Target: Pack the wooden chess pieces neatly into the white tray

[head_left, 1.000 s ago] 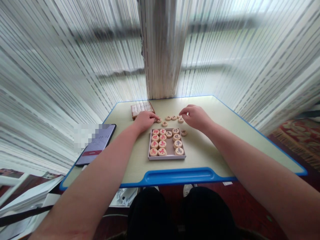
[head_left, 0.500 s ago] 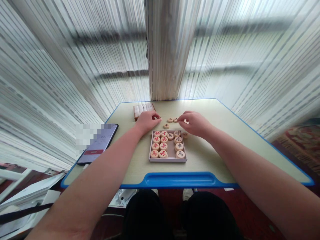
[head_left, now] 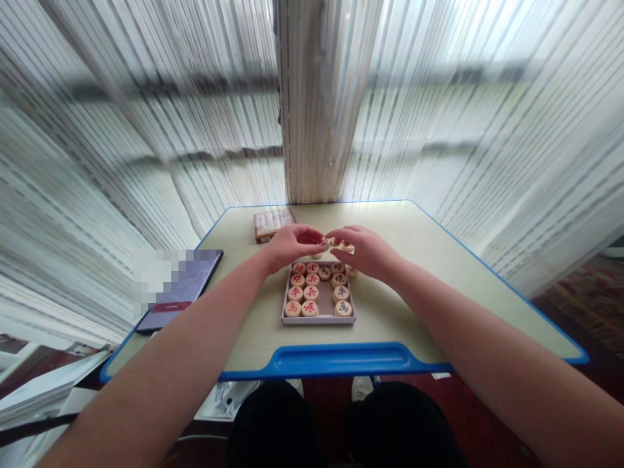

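My left hand (head_left: pixel 292 246) is above the back left corner of a shallow white box (head_left: pixel 319 320), pinching a Chinese chess piece (head_left: pixel 322 243) between thumb and fingers. Just to its right, my right hand (head_left: pixel 361 248) has its thumb and fingers apart, close to the held piece, with nothing visible in its grasp. Round wooden pieces with red characters (head_left: pixel 311 293) fill two columns on the box's left. Pieces with black characters (head_left: pixel 342 294) line its right side, and a black horse piece (head_left: pixel 324 273) sits between at the back. Several loose pieces (head_left: pixel 348 247) lie behind the box, partly hidden by my hands.
A brown-edged box with a pale top (head_left: pixel 273 221) lies at the table's back left. On the left edge rests a tablet or large phone (head_left: pixel 188 286). The table (head_left: pixel 414 305) has a blue rim and a blue front groove (head_left: pixel 341 357). Striped curtains hang behind.
My left hand has moved right with a piece in its fingers. My right hand has come left, and its fingers have spread. The camera view has shifted slightly.
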The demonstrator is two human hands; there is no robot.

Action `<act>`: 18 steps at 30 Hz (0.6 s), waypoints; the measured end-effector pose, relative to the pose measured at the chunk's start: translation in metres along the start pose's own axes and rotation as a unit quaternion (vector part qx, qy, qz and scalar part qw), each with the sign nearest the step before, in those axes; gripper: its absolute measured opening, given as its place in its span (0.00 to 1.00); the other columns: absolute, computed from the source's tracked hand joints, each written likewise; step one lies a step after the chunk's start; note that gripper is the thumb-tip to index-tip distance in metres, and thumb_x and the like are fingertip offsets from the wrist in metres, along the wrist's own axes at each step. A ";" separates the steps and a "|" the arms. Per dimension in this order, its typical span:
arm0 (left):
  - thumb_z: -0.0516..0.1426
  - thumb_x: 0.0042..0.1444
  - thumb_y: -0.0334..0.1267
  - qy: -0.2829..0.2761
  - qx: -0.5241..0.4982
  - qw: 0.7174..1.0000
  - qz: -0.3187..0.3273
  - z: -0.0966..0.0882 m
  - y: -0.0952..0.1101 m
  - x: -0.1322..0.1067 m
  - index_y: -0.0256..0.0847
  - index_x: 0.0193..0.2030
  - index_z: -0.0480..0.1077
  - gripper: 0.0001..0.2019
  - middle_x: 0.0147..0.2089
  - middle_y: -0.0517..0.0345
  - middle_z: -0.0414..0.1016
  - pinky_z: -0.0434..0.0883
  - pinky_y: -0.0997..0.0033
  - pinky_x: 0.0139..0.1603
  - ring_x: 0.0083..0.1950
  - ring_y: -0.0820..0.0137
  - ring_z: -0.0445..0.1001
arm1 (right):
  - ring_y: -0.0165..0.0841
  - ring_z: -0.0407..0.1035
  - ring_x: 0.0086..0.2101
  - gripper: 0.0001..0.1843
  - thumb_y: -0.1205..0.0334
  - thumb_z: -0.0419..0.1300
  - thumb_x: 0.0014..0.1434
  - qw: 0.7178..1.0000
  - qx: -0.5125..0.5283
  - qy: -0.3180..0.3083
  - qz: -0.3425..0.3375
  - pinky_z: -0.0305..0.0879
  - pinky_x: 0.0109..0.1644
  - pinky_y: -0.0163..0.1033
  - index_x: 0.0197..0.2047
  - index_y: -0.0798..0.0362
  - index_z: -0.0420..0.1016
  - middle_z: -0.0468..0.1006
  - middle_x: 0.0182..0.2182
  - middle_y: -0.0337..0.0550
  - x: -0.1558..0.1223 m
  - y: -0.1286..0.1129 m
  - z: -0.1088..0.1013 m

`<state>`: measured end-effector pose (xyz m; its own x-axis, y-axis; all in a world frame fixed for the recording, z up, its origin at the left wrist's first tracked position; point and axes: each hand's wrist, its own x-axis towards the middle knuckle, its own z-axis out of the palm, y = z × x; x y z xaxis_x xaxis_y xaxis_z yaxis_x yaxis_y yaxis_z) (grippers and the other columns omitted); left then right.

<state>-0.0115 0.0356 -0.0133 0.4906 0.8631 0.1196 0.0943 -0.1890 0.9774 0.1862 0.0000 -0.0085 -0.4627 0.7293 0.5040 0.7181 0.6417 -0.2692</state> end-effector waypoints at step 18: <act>0.69 0.37 0.35 -0.041 -0.021 0.999 -0.029 -0.006 0.000 -0.001 0.34 0.41 0.75 0.21 0.40 0.50 0.79 0.69 0.59 0.51 0.41 0.68 0.76 | 0.28 0.67 0.27 0.09 0.66 0.56 0.58 0.998 0.036 0.030 -0.043 0.64 0.34 0.35 0.39 0.55 0.77 0.77 0.30 0.45 -0.001 -0.003 0.000</act>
<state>-0.0176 0.0375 -0.0120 0.5544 0.8308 0.0498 0.0893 -0.1189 0.9889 0.1845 -0.0020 -0.0083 -0.4883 0.6561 0.5754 0.6359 0.7190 -0.2803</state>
